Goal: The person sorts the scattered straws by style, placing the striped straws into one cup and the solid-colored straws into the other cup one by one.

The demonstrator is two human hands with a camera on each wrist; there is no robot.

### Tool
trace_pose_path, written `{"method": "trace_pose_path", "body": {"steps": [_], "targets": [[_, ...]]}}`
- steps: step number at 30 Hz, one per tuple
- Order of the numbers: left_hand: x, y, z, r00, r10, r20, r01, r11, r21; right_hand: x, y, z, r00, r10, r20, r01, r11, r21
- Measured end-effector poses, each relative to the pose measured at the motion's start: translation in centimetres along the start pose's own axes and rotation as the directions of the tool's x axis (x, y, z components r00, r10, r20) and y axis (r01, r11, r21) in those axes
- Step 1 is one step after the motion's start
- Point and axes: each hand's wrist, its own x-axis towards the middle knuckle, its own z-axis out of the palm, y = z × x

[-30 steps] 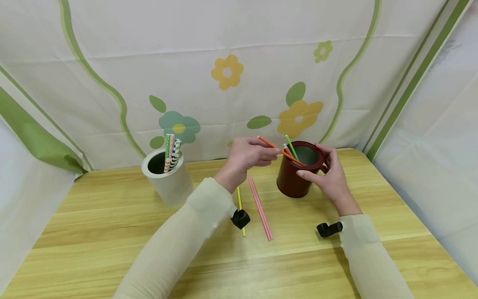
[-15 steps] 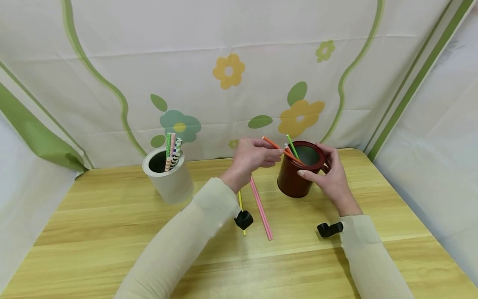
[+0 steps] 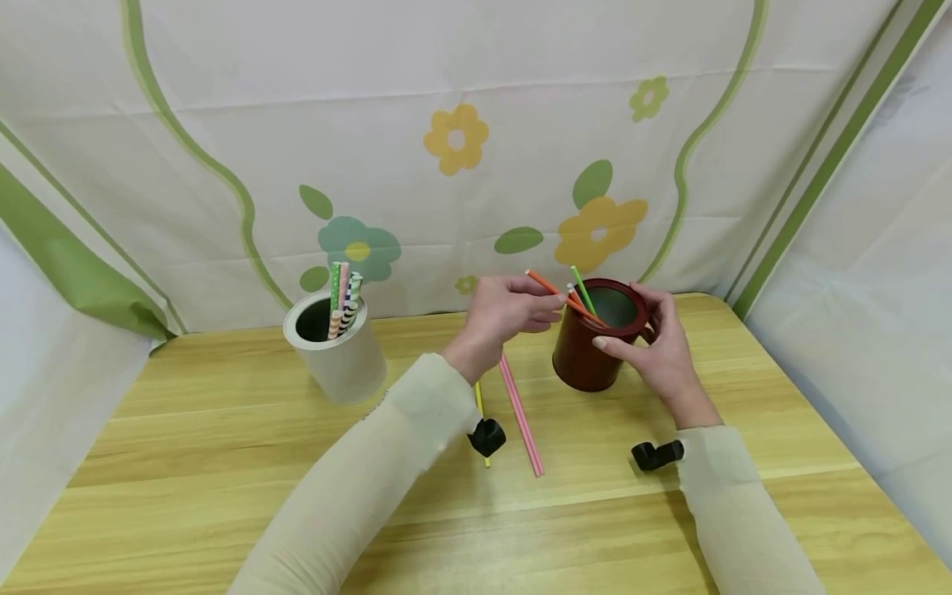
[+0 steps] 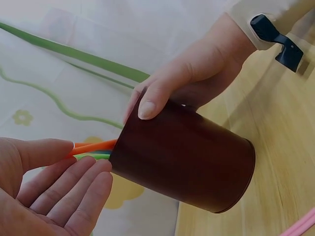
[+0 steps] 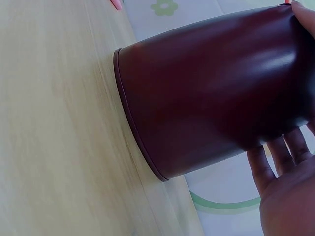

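Note:
My left hand pinches an orange drinking straw between thumb and index finger. The straw slants down over the rim into a dark red canister, as the left wrist view confirms, with the other fingers loosely extended below. My right hand grips the upright canister, its thumb at the near rim and its fingers round the right side. Inside, a green straw and other straw ends, one orange, lean at the left of the rim. In the right wrist view the canister's base is at the wooden table.
Two pink straws and a yellow straw, partly hidden by the left wrist, lie on the wooden table. A white canister holding several patterned straws stands at left. A flowered curtain hangs behind.
My left hand has moved slightly right toward the canister, carrying the orange straw with it, and is nearly still over the last half second. My right hand keeps its hold on the canister.

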Motion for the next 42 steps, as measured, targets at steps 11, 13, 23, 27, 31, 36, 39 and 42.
{"method": "trace_pose_path", "body": {"steps": [11,13,23,27,31,36,39,42], "targets": [[0.2,-0.2,0.9,0.999,0.017,-0.036,-0.018,1.000,-0.021,0.0,0.1,0.0,1.000,0.000,-0.005,0.000,1.000,-0.002],[0.1,-0.1,1.0,0.999,0.019,-0.037,-0.020,1.000,-0.021,0.0,0.1,0.1,1.000,-0.003,-0.006,0.003,1.000,-0.004],[0.0,-0.1,1.1,1.000,-0.014,-0.022,0.014,1.000,-0.003,0.0,0.1,0.1,1.000,0.002,0.000,-0.002,1.000,-0.009],[-0.1,-0.2,1.0,1.000,-0.015,-0.016,0.015,1.000,0.001,0.0,0.1,0.0,1.000,0.003,-0.002,-0.003,1.000,-0.007],[-0.1,-0.5,0.7,1.000,-0.028,0.006,0.028,1.000,-0.002,0.0,0.2,0.0,1.000,0.005,-0.003,-0.005,1.000,-0.010],[-0.1,-0.7,-0.1,0.993,-0.072,0.090,0.075,0.997,-0.024,-0.1,0.2,0.0,1.000,0.003,-0.005,-0.003,1.000,-0.018],[-0.2,-0.9,-0.8,0.984,-0.090,0.152,0.095,0.995,-0.030,-0.1,0.2,0.0,1.000,0.006,-0.006,-0.006,1.000,-0.021],[-0.2,-1.4,-1.8,0.974,-0.107,0.200,0.110,0.994,-0.004,0.0,0.2,0.0,1.000,0.010,-0.005,-0.010,1.000,-0.023]]}}
